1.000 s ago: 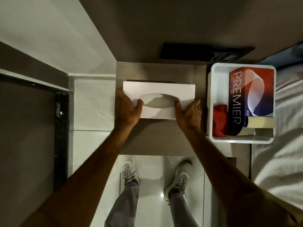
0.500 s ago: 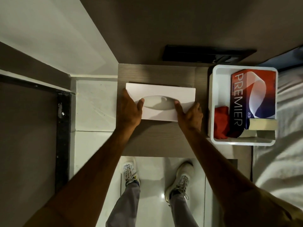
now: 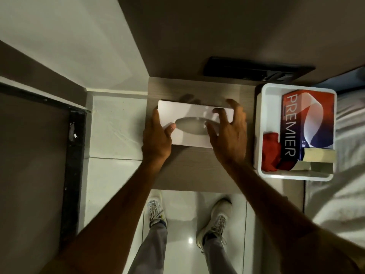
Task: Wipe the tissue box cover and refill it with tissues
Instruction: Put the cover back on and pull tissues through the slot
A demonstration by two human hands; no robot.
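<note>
The white tissue box cover [image 3: 189, 113], with an oval slot on top, lies on a small wooden table [image 3: 197, 171]. My left hand [image 3: 157, 139] grips the cover's left end, thumb near the slot. Above the cover's right end hovers my right hand [image 3: 229, 133], fingers spread, not gripping it. A red and blue PREMIER tissue box [image 3: 308, 123] and a red cloth [image 3: 271, 153] sit in a white tray [image 3: 258, 131] to the right.
The tray also holds a beige block [image 3: 318, 156]. A black panel [image 3: 254, 70] sits on the wall behind the table. White bedding [image 3: 341, 190] lies at the right. My feet stand on white floor tiles below the table's front edge.
My right hand has come off the cover's right end and lifted with fingers spread. My left hand keeps its grip on the left end.
</note>
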